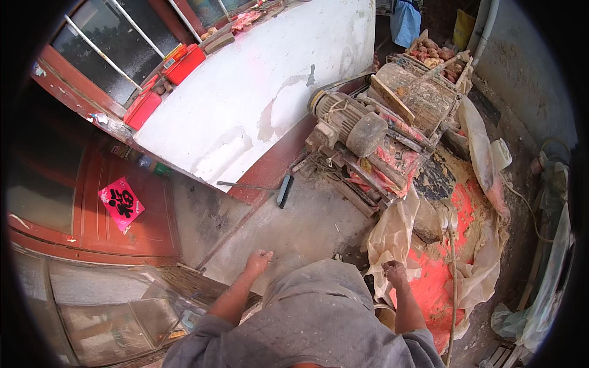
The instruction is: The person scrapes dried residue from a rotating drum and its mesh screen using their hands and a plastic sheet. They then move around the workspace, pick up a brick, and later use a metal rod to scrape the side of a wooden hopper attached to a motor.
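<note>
My left hand hangs over the concrete floor with its fingers curled in, and nothing shows in it. Near the edge of a translucent plastic sheet, my right hand is also curled. Whether it pinches the sheet or only hangs in front of it cannot be made out. The sheet surrounds a red ground cover strewn with a tan, crumbly material. A long wooden handle crosses the red cover to my right. Part of a pale bucket shows beside my right forearm.
Ahead stands a dusty machine with an electric motor and a wooden hopper box. Behind it, a crate holds brown tubers. A floor brush leans by the white wall. A red door is at left.
</note>
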A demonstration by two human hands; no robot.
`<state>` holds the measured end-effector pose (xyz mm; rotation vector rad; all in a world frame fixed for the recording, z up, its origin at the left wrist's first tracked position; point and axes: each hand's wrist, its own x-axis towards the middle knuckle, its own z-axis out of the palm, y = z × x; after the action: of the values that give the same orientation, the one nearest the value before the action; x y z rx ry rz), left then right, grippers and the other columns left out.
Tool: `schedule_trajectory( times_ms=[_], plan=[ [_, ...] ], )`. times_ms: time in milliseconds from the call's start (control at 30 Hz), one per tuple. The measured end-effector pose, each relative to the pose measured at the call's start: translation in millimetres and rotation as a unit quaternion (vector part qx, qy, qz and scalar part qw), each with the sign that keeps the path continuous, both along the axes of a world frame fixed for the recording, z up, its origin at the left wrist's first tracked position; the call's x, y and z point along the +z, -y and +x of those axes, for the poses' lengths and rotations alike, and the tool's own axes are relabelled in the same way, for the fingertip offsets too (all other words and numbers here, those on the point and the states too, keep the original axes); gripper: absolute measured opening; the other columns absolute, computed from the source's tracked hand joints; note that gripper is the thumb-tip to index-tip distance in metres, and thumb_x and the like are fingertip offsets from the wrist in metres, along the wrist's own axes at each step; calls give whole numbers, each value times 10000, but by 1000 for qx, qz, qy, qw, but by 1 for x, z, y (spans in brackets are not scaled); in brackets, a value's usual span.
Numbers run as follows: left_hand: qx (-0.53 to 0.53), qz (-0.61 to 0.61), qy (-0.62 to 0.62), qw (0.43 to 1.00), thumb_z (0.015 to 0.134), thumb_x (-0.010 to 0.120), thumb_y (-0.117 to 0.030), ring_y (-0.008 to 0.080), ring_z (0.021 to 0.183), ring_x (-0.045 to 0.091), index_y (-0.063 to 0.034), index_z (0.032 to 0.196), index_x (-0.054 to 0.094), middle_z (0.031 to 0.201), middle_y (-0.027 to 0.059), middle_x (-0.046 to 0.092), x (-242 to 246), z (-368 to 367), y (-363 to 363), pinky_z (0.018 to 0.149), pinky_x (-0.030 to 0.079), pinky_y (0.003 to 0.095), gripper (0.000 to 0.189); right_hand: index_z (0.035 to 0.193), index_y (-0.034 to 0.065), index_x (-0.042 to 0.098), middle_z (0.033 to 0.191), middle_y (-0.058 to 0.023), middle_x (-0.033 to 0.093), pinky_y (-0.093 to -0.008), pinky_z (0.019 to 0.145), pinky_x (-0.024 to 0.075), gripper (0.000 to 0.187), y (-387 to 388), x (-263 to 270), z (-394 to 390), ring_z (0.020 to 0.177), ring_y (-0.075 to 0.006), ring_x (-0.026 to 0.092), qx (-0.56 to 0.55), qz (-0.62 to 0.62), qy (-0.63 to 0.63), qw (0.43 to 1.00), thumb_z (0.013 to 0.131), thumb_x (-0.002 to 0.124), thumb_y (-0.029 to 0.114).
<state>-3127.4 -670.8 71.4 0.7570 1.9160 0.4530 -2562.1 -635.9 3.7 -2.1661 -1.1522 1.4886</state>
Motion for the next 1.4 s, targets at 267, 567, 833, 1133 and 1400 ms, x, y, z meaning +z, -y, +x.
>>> schedule_trajectory(
  times_ms=[267,567,833,1133,1400],
  plan=[
    [-162,86,-6,983,939,700,-389,124,576,549,-43,764,633,658,31,602,-4,25,-228,538,440,321,394,1224,25,658,979,-187,731,-431,822,543,379,-280,154,-108,914,-338,711,102,265,68,956,910,683,237],
    [-212,84,0,974,904,750,-384,158,639,626,-24,960,696,757,63,673,-8,-37,-421,598,505,347,368,1281,99,634,1148,-165,686,-456,890,536,388,-579,350,-289,1064,-343,659,237,511,190,804,920,683,231],
    [-188,120,-30,974,895,737,-368,241,749,666,-8,900,685,798,136,693,2,-91,-480,698,516,396,363,1382,153,584,1283,-153,628,-441,963,516,480,-762,434,-413,1160,-348,600,279,683,254,625,906,648,140],
    [-110,78,0,991,878,741,-383,283,764,677,4,912,681,833,161,695,-3,-83,-450,723,521,411,393,1292,186,677,1394,-136,573,-447,1021,473,425,-809,439,-443,1275,-323,544,338,704,304,545,874,661,115],
    [-89,60,39,993,888,716,-413,253,709,656,0,906,678,735,135,668,12,-62,-464,689,506,403,415,1118,160,755,1231,-51,682,-419,1008,477,231,-815,445,-423,1223,-269,580,352,726,252,534,913,680,235]
  ],
)
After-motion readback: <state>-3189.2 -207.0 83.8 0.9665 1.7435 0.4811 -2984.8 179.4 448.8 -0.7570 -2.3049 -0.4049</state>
